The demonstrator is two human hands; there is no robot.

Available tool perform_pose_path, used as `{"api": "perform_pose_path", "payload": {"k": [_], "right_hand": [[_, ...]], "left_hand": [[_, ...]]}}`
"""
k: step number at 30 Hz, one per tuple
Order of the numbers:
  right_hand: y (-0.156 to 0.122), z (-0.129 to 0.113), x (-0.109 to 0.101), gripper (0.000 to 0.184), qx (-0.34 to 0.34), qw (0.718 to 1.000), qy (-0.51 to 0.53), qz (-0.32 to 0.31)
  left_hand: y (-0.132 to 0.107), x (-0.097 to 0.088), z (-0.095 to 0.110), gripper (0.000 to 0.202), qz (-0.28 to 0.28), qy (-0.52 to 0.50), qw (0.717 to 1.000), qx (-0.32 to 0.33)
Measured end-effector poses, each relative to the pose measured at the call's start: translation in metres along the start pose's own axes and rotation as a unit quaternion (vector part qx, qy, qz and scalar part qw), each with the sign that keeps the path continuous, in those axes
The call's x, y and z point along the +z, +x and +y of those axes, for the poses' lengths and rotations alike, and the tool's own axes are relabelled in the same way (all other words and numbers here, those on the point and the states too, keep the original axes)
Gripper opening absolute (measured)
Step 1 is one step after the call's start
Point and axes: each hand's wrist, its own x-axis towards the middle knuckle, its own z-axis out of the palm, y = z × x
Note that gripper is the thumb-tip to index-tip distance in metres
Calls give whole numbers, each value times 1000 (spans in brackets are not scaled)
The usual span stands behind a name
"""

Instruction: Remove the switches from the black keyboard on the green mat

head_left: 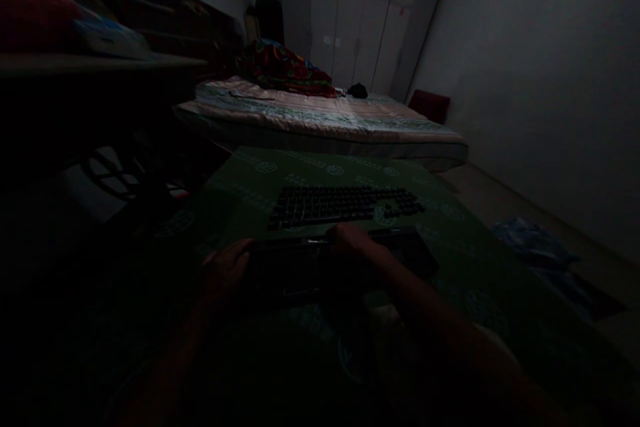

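Observation:
A dark keyboard base (411,248) lies on the green-covered table in front of me. My left hand (226,269) holds its left end, with the fingers bent around the edge. Over the middle of the base, my right hand (353,240) is closed with its fingers pointing down; what they pinch is hidden in the gloom. Just beyond the base, black keycaps (330,203) are laid out in rows like a full keyboard, and the printed cloth shows between some of them. Deep shadow hides most of the base's inner detail.
The green printed cloth (460,247) covers the table. A bed (320,117) with a crumpled red blanket (290,70) stands behind it. To the left is a raised surface with a spoked wheel (107,173) below. Bundled fabric (533,240) lies on the floor at right.

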Motion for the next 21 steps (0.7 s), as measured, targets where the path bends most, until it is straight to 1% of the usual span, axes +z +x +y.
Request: {"api": "perform_pose_path", "payload": {"k": [4, 7, 9, 10, 14, 16, 18, 21], "right_hand": [[6, -19, 3, 23, -20, 1000, 8, -5], [8, -18, 4, 23, -7, 1000, 10, -22], [4, -6, 2, 24, 20, 999, 8, -30], [1, 3, 0, 22, 38, 999, 6, -29], [-17, 46, -8, 25, 103, 995, -3, -15], [-24, 64, -11, 26, 124, 992, -8, -12], [-26, 73, -14, 26, 122, 992, -7, -12], [-24, 70, -14, 27, 111, 994, -15, -6]], "left_hand": [[4, 1, -5, 49, 10, 2, 1000, -1], [4, 0, -5, 47, 15, 3, 1000, 7], [3, -2, -3, 46, 11, 1, 1000, 8], [2, -3, -2, 46, 8, -1, 1000, 9], [0, -3, 3, 48, 10, -2, 1000, -2], [-1, -2, 4, 48, 11, 5, 1000, -13], [-2, -2, 5, 47, 13, 7, 1000, -11], [-3, -2, 5, 46, 18, -1, 1000, 1]]}}
